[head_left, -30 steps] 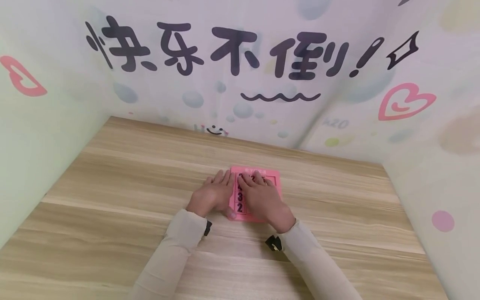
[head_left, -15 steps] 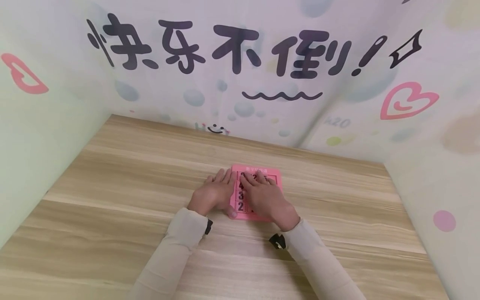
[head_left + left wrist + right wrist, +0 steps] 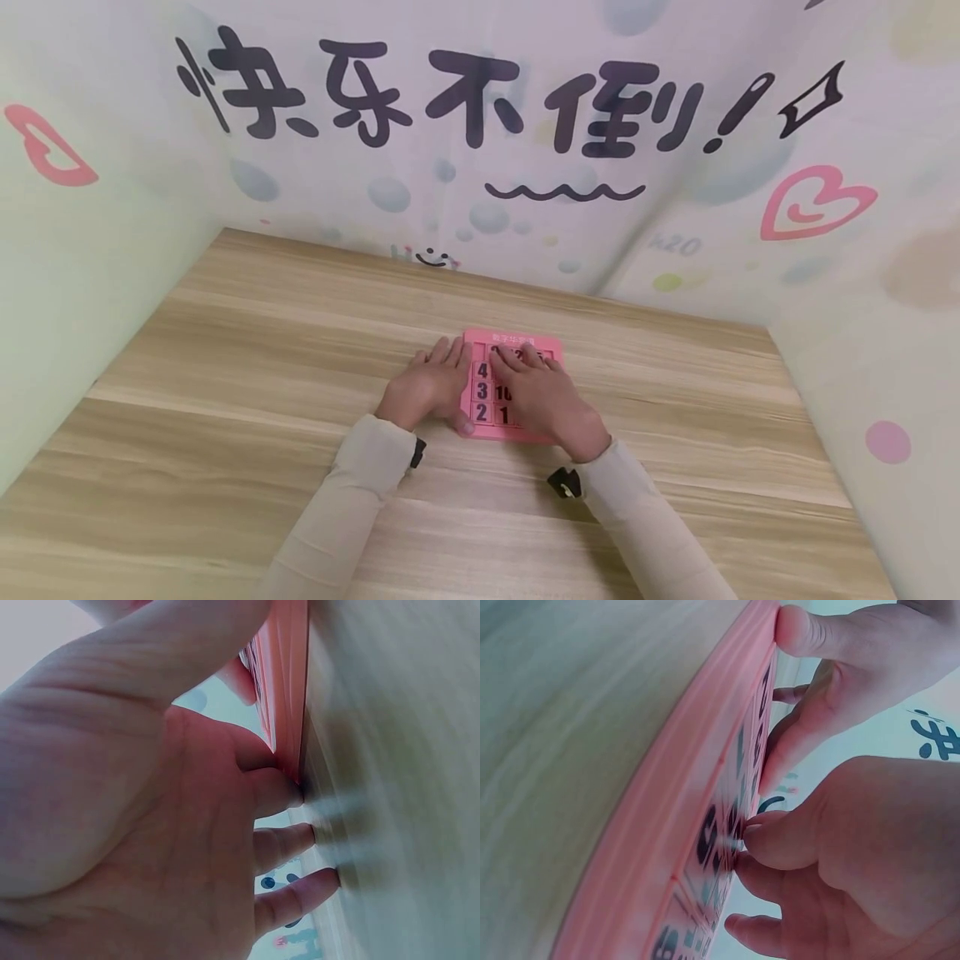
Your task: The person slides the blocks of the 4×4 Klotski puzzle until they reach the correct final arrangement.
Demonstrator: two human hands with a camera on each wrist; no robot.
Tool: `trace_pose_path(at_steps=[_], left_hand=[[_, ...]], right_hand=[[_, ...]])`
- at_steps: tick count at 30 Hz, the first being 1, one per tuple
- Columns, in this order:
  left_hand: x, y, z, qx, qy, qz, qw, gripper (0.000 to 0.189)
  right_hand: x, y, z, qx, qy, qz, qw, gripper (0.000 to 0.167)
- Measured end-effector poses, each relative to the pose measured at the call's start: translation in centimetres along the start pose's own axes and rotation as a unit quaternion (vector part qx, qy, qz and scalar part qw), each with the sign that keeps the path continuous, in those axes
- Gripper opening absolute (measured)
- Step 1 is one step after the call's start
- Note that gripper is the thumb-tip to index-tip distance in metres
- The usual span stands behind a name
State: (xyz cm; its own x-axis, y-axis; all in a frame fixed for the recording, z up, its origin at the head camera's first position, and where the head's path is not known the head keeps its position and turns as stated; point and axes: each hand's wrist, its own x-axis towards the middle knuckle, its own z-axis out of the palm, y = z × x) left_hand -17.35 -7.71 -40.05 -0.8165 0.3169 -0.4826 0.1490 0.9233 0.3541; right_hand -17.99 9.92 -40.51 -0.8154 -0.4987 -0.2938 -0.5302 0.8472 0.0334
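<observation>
A pink sliding number puzzle [image 3: 498, 432] lies flat on the wooden table. My left hand [image 3: 427, 387] rests along its left side, fingers fairly straight; in the right wrist view the thumb [image 3: 799, 630] presses on the frame near its corner. Several left fingertips touch the table in the left wrist view. Over the tiles is my right hand [image 3: 543, 396], with its fingertips touching the top row. A tile marked 4 [image 3: 482, 371] shows in the left column, above 3 and 2. An open slot [image 3: 481, 351] is at the top left. The right hand hides many tiles.
The wood-grain table [image 3: 225, 375] extends around the puzzle on every side. A printed backdrop [image 3: 480, 225] with large black characters stands along the far edge. Pale walls close off the left and right sides.
The right hand has moved slightly right, and the top-row tiles have slid right with its fingers. The slot is now at the top left instead of the top right. The left hand keeps its place.
</observation>
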Motion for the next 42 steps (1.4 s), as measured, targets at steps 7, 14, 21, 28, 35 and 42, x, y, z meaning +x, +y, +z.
trace_pose_path(at_steps=[7, 14, 21, 28, 35, 42], left_hand=[[0.0, 0.0, 0.1, -0.006, -0.002, -0.002, 1.0000, 0.119], [-0.1, 0.2, 0.2, -0.009, -0.007, -0.006, 0.9999, 0.119], [-0.2, 0.2, 0.2, -0.011, -0.005, -0.003, 0.9999, 0.120], [-0.1, 0.2, 0.2, -0.018, -0.005, -0.002, 0.9998, 0.121], [0.1, 0.1, 0.2, -0.021, -0.005, -0.010, 0.9997, 0.121], [0.1, 0.1, 0.1, -0.014, -0.005, -0.007, 0.9999, 0.120]], right_hand=[[-0.1, 0.4, 0.3, -0.006, -0.009, 0.014, 0.9998, 0.056], [-0.3, 0.6, 0.5, -0.006, -0.011, 0.022, 0.9997, 0.054], [-0.6, 0.8, 0.7, -0.007, -0.005, 0.023, 0.9997, 0.052], [-0.6, 1.1, 0.7, 0.007, -0.006, 0.025, 0.9996, 0.052], [-0.8, 1.4, 0.9, 0.007, -0.002, 0.022, 0.9997, 0.053], [-2.6, 0.0, 0.5, -0.016, 0.013, -0.018, 0.9996, 0.055]])
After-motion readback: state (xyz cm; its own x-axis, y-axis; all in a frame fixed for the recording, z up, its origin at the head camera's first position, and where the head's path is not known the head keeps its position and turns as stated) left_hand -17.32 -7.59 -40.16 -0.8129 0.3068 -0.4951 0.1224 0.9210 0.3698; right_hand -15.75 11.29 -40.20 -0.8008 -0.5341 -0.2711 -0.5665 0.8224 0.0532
